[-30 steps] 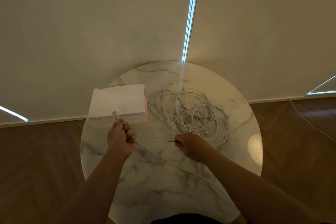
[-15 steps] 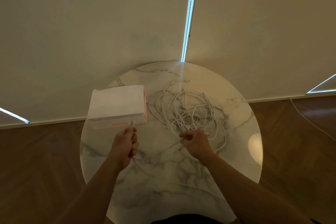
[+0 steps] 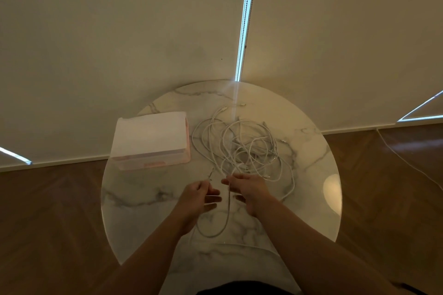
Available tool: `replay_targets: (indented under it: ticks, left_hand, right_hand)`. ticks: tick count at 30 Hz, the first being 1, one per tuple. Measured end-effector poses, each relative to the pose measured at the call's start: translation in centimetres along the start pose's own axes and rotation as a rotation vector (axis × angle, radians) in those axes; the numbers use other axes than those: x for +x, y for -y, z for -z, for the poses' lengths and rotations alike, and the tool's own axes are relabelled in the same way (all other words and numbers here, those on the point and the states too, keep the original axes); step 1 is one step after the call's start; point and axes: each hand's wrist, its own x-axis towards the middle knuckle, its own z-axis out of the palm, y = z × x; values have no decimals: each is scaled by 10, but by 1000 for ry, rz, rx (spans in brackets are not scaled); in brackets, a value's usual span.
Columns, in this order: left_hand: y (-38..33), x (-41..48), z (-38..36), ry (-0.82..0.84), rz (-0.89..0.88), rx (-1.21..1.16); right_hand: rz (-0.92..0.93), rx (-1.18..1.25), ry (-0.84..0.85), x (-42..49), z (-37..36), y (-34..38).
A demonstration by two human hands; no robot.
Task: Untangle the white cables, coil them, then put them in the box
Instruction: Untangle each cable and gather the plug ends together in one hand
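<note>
A tangle of white cables (image 3: 244, 148) lies on the far right half of the round marble table (image 3: 148, 199). The box (image 3: 151, 139), pink with a white lid on it, stands to the left of the tangle. My left hand (image 3: 197, 196) pinches one cable near its plug end, which sticks up above the thumb. My right hand (image 3: 250, 189) is close beside it, at the near edge of the tangle, with the same cable running between thumb and fingers. A slack loop of that cable (image 3: 217, 232) hangs down toward me between the hands.
The table stands against a wall of pale roller blinds (image 3: 119, 31) with a bright gap and bead chain (image 3: 244, 31). Wooden floor surrounds the table. Another thin white cord (image 3: 407, 163) lies on the floor at the right.
Both hands have come together in the middle. The cable that was stretched taut between them now sags in a loop toward me.
</note>
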Motion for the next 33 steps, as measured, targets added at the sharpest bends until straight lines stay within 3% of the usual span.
replay_targets:
  ticks: [3, 8, 15, 24, 29, 33]
  left_hand:
    - [2, -2, -8, 59, 45, -57]
    - [7, 7, -10, -51, -66, 68]
    - [6, 2, -23, 65, -57, -149]
    - [6, 1, -17, 110, -103, -80]
    - [12, -4, -10, 229, -123, -48]
    - [17, -6, -6, 275, -145, -67]
  right_hand:
    - [14, 6, -67, 3, 1, 7]
    - [-35, 12, -36, 7, 4, 18]
    - [-57, -13, 23, 7, 6, 17]
    - [-103, 206, 110, 13, 3, 16]
    - [-138, 372, 49, 25, 4, 29]
    - [-123, 335, -13, 31, 6, 45]
